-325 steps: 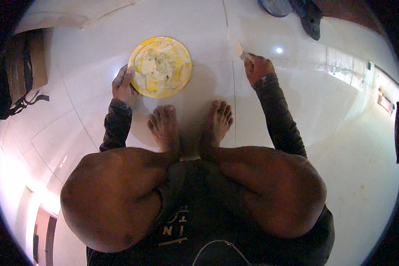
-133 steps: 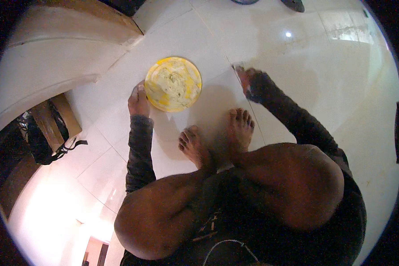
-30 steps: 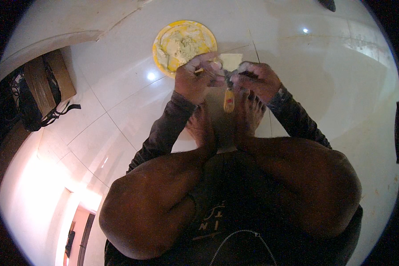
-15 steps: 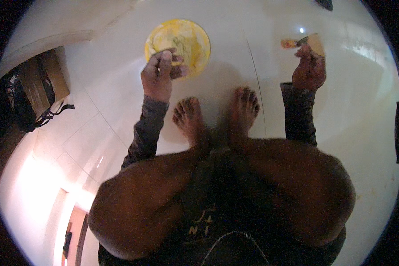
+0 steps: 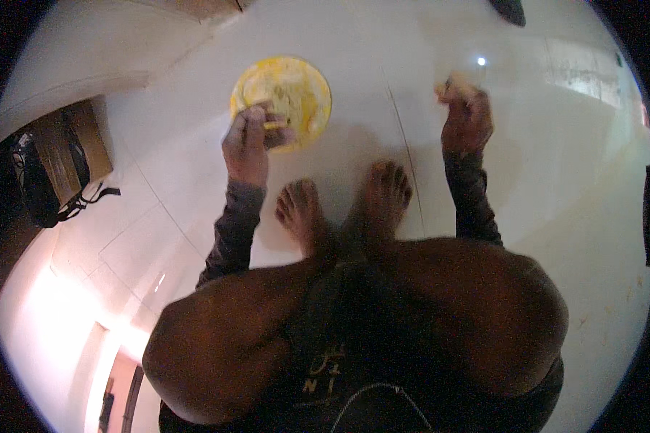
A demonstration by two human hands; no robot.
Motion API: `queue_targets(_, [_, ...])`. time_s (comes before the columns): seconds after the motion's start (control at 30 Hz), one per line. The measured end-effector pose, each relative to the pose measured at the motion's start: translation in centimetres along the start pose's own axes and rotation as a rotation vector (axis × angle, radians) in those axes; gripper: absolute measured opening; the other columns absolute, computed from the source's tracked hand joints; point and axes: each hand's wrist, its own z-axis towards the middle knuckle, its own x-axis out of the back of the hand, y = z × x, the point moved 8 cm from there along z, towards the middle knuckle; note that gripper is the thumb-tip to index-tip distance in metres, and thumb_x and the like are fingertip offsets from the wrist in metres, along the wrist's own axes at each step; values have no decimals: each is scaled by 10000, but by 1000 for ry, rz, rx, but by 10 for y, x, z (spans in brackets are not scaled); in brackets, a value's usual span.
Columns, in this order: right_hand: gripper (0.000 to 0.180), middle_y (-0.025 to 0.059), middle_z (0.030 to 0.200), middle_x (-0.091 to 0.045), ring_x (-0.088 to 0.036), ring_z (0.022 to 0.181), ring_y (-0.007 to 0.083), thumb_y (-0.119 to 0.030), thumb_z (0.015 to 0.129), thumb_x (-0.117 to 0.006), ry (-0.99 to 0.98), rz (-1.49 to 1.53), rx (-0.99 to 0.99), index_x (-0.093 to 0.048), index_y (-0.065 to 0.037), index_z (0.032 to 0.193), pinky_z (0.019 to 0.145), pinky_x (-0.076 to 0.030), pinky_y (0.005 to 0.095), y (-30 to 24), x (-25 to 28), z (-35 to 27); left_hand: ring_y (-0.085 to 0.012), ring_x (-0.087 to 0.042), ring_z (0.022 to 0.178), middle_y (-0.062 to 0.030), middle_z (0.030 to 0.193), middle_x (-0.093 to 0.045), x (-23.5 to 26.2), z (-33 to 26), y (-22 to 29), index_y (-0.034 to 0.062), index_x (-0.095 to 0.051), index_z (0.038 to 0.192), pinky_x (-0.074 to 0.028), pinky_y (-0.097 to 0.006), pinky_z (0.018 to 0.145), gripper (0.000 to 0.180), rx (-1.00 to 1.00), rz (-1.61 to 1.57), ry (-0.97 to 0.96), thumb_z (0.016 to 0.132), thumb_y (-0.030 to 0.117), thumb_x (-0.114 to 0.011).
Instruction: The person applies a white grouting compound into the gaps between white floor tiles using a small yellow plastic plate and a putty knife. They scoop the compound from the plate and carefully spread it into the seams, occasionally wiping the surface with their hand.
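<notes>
A round yellow disc (image 5: pixel 296 74), smeared with whitish and yellow patches, lies on the pale tiled floor ahead of my feet. My left hand (image 5: pixel 250 138) is over its lower left edge. The fingers are bent but apart, with yellow showing between them and nothing visible in the grip; they are somewhat blurred. Off to the right, my right hand (image 5: pixel 469 123) is closed round a small tan tool (image 5: pixel 461 89) with an orange-red end. My fingers and the blur hide much of it, so I cannot tell its exact kind.
My bare feet (image 5: pixel 343 202) stand between the hands. At the left are a cardboard box (image 5: pixel 90 148) and a black bag with straps (image 5: pixel 40 173). A dark object (image 5: pixel 511 10) lies at the far right. A doorway (image 5: pixel 119 390) opens at lower left.
The view has shifted, so the disc and feet sit lower. My right hand has moved left and turned, with the tool now less visible. My left hand keeps its place over the disc.
</notes>
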Motion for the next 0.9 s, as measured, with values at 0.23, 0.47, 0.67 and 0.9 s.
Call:
queue_targets(0.23, [101, 122, 881, -672, -702, 786, 229, -150, 991, -552, -93, -156, 6, -575, -56, 962, 723, -565, 355, 29, 14, -7, -246, -702, 823, -154, 1017, -667, 57, 13, -16, -23, -586, 1193, -603, -355, 725, 354, -89, 57, 197, 1014, 276, -529])
queue_targets(0.47, [151, 112, 915, -694, -685, 779, 216, -198, 963, -600, -118, -240, 106, -631, -53, 930, 692, -545, 339, 59, 10, -12, -190, -666, 829, -138, 995, -669, 84, 32, -28, -14, -581, 1224, -569, -309, 768, 361, -211, 189, 337, 1011, 272, -530])
queue_targets(0.67, [136, 108, 977, -680, -684, 829, 210, -169, 942, -632, -451, 474, -458, -638, -35, 962, 768, -560, 333, 61, -32, -24, -190, -646, 901, -141, 1130, -620, 91, 31, -39, -8, -540, 1277, -555, -300, 788, 390, -168, 375, 305, 985, 249, -574])
queue_targets(0.9, [204, 140, 1000, -650, -682, 973, 325, -119, 932, -613, -518, 1069, -997, -547, -50, 1113, 805, -599, 506, 18, -58, -54, -205, -639, 953, -143, 1168, -590, 87, 28, -50, 5, -531, 1275, -560, -315, 794, 371, -157, 483, 309, 951, 171, -602])
